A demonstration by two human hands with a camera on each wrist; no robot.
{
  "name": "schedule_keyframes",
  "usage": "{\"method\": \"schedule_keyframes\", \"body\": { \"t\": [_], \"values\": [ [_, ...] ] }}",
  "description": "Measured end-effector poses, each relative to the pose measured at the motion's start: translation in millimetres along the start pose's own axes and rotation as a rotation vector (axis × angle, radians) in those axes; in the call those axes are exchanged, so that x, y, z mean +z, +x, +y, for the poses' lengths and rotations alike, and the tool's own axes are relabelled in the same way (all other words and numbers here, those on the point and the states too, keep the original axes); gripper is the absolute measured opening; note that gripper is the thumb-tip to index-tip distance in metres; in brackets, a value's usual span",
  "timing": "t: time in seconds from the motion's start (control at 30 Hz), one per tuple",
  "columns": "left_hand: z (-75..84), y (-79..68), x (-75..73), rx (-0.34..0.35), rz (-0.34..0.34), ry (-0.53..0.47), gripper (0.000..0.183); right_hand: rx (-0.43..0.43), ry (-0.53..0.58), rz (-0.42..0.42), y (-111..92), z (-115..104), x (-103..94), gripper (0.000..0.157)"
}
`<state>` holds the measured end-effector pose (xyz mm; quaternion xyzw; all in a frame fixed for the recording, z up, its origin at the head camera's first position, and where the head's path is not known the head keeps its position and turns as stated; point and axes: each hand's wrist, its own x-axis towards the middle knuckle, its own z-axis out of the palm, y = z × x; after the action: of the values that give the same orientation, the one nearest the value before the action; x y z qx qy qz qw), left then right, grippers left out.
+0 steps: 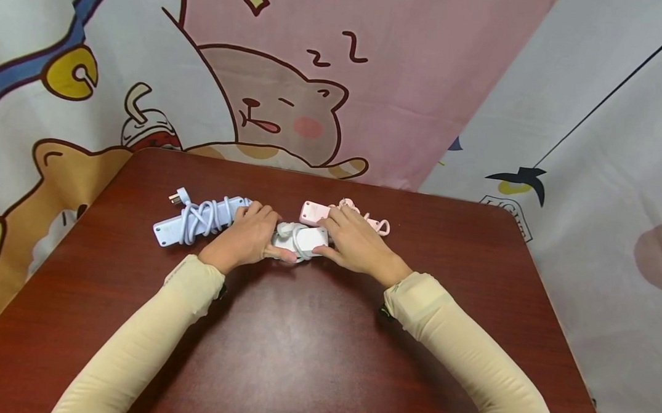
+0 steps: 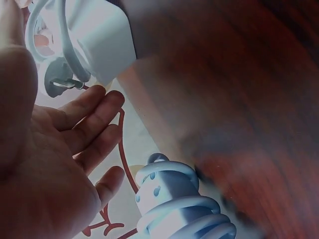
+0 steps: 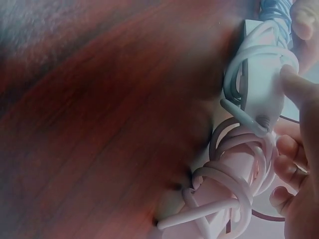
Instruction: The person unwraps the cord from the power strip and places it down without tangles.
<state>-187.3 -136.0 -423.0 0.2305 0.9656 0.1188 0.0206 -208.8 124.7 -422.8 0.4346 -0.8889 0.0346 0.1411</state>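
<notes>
A white power strip (image 1: 314,240), its white cord wound around it, lies between both hands on the table. My left hand (image 1: 250,234) holds its left end, thumb at the near side and fingers beyond. In the left wrist view those fingertips are close to the cord's plug (image 2: 56,82). The strip's right end is pinched by my right hand (image 1: 358,240); the right wrist view shows the thumb pressing on the white casing (image 3: 264,94). Just behind lies a pink power strip (image 1: 315,213) with a wound pink cord, partly covered by the right hand.
A pale blue power strip (image 1: 168,231) wrapped in its cord lies left of the left hand, its plug (image 1: 183,196) pointing away. Under everything is a dark red-brown wooden table (image 1: 302,353). A printed cartoon curtain (image 1: 425,81) hangs along the back and sides.
</notes>
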Motion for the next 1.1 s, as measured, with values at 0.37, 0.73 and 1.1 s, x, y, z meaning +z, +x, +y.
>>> {"method": "schedule_keyframes", "body": {
  "t": [0.37,0.73,1.1],
  "values": [
    [1.4,-3.7,-0.5,0.038,0.016,0.025,0.083,-0.013,-0.007,-0.013,-1.6,-3.1,3.0,0.049],
    [-0.6,-5.3,0.4,0.081,0.030,0.023,0.076,-0.002,0.011,-0.015,-3.5,-4.0,5.0,0.049],
    [-0.7,-7.6,0.8,0.069,0.016,0.025,0.076,0.024,0.021,-0.030,-3.8,-6.9,4.7,0.052]
  ]
}}
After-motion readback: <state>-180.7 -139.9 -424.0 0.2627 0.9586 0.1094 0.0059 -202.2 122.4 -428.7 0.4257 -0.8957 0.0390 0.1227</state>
